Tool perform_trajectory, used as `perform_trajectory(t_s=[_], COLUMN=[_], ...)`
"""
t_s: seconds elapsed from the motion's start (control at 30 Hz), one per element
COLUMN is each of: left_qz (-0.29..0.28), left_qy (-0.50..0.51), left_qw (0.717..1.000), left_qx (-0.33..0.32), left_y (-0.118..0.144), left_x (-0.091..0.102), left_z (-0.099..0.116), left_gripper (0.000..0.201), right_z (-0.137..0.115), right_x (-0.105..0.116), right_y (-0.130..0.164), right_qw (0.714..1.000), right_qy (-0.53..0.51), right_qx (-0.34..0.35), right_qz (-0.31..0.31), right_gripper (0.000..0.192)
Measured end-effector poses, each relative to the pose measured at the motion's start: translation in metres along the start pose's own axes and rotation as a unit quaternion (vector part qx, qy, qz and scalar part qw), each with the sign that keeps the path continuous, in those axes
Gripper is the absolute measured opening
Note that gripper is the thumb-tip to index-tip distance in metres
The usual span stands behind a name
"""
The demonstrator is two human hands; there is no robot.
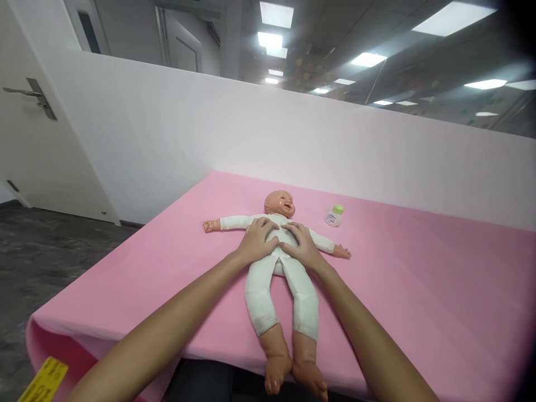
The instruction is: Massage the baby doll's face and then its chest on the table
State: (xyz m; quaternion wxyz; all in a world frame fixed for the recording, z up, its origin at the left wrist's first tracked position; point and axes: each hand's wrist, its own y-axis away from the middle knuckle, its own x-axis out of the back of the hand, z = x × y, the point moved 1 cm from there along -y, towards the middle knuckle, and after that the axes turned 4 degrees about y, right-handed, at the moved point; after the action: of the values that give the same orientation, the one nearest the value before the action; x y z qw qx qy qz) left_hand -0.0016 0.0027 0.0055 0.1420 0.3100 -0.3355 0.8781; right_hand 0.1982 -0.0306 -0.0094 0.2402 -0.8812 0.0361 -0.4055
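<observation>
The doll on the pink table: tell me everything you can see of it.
The doll is a plastic-looking baby figure in a white one-piece suit, lying face up on the pink table, arms spread, bare feet past the near edge. Its head points away, mouth open. The left hand and right hand rest flat on its belly.

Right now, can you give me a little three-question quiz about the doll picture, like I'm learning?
1. True or false: both hands lie on the doll's tummy.
2. What colour is the cloth under the doll? A) blue B) pink C) green
3. Fill in: the little bottle with a green cap stands near the doll's ____.

Key:
1. True: left hand and right hand rest flat there, side by side.
2. B
3. head
</observation>
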Motion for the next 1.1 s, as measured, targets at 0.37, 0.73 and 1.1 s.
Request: perform_trajectory(t_s=[0.37, 0.73, 1.1], left_qz=[0.017, -0.017, -0.012], left_qy=[-0.01, -0.017, -0.002], left_qw=[1.0, 1.0, 0.999], left_qx=[0.01, 0.016, 0.038], left_y=[0.002, 0.003, 0.0], left_x=[0.001, -0.005, 0.002], left_z=[0.003, -0.005, 0.004], left_gripper=[0.02, 0.049, 0.019], right_z=[0.0, -0.003, -0.001], right_x=[0.002, 0.0, -0.004], right_y=[-0.004, 0.003, -0.003], right_qw=[1.0, 0.999, 0.999], right_qy=[-0.007, 0.007, -0.006], right_qx=[0.004, -0.03, 0.017], right_qz=[0.029, -0.032, 0.028], right_gripper=[0.026, 0.086, 0.035])
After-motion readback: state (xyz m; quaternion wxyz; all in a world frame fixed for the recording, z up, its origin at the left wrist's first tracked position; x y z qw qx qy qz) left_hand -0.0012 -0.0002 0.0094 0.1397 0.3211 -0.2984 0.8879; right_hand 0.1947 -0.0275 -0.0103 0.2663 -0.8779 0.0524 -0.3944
